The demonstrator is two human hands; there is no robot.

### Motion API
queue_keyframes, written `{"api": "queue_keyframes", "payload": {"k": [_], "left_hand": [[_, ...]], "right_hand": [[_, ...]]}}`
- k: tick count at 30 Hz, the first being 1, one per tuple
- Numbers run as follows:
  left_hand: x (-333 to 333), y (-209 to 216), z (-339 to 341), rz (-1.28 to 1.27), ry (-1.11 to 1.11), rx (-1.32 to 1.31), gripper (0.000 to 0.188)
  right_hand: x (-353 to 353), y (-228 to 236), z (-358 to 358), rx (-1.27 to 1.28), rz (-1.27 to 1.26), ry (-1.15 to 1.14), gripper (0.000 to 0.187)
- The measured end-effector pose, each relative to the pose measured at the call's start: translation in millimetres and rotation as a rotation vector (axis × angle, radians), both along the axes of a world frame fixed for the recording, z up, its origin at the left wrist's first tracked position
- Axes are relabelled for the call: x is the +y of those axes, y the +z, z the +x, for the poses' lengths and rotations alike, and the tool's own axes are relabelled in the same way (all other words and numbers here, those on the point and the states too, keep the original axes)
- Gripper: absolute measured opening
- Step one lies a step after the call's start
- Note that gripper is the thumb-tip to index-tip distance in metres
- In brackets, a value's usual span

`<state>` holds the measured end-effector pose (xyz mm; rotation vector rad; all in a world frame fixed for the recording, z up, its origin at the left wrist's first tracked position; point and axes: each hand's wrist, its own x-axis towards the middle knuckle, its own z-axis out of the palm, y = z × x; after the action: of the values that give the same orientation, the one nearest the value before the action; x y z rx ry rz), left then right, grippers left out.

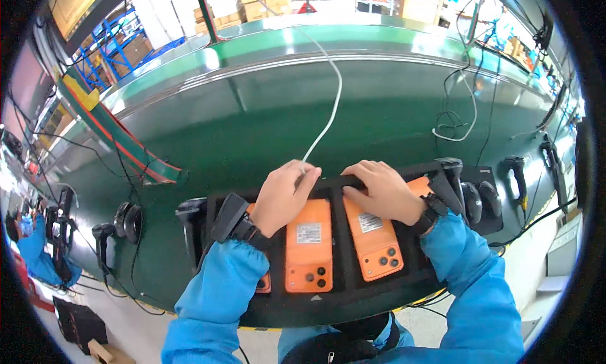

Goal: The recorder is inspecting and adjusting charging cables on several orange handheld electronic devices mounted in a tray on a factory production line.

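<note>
My left hand (285, 193) pinches the end of a white cable (338, 89) between thumb and fingers, just above the far end of an orange smartphone (309, 257). That phone lies back side up in a black tray (338, 263), with a white label on it and its cameras toward me. My right hand (380, 190) grips the far end of a second orange phone (372, 244), which sits slightly slanted. A third orange phone (264, 283) is mostly covered by my left wrist. More orange (419, 186) shows by my right wrist.
Handheld scanners stand at the tray's left (191, 212) and right (452, 175). Another scanner (102, 238) and a black computer mouse (132, 222) lie on the green bench at left. More mice (488, 197) and a scanner (516, 175) are at right. Loose cables hang beyond.
</note>
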<state>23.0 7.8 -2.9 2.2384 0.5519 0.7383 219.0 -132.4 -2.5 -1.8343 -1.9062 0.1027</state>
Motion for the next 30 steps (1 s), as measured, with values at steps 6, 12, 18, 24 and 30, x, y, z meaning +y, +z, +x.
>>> {"api": "queue_keyframes", "payload": {"k": [6, 12, 18, 24, 30], "left_hand": [[3.5, -4.3, 2.6, -0.011, 0.028, -0.162, 0.035], [2.1, -2.7, 1.1, -0.048, 0.025, -0.125, 0.024], [2.8, -4.3, -2.1, 0.032, -0.012, -0.073, 0.021], [4.7, -2.0, -2.2, -0.017, -0.015, -0.036, 0.02], [2.2, 0.5, 0.0, -0.137, -0.023, -0.035, 0.023]], "right_hand": [[-0.2, 0.7, 0.7, 0.012, 0.019, -0.007, 0.031], [0.2, -0.9, 1.5, -0.001, 0.031, 0.003, 0.031], [-0.7, 0.3, 0.0, 0.007, -0.027, -0.02, 0.032], [0.1, -1.4, 0.5, -0.018, 0.044, 0.006, 0.03], [-0.2, -1.7, 2.0, -0.035, 0.046, 0.001, 0.03]]}}
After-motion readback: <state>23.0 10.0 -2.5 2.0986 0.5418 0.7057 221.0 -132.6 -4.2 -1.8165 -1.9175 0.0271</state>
